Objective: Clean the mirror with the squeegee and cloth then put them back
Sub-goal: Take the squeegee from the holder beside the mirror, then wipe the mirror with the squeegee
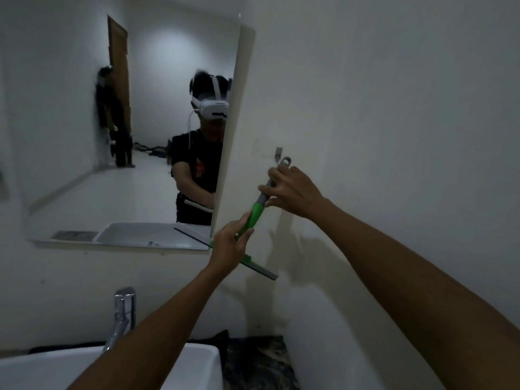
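Room: dim white-walled bathroom; a mirror [135, 130] hangs on the left, a sink [194, 361] with a tap [123, 313] sits below, and a dark patterned surface lies right of the sink.
Squeegee [254, 218]: held in the air just right of the mirror's lower corner, handle slanting up to the right, blade low and crossing in front of the corner.
Hook [278, 153]: small metal wall hook; the loop at the handle's top end is just beside it, and I cannot tell whether it is already over the hook.
Left hand [229, 246]: grip closed around the green lower part of the handle, near the blade.
Right hand [292, 190]: grip pinched on the grey upper part of the handle, fingers partly curled, steering the loop end.
Cloth [222, 340]: a dark shape behind the sink's right corner may be it; too dim to be sure.
Mirror state: no streaks or foam visible, though the light is too poor to judge cleanliness.
Progress: either the squeegee is being lifted off the hook at the start, or hung back at the end; one picture does not settle which.
Left to do: if starting, all the wiping; if ending, seating the loop and returning the cloth.
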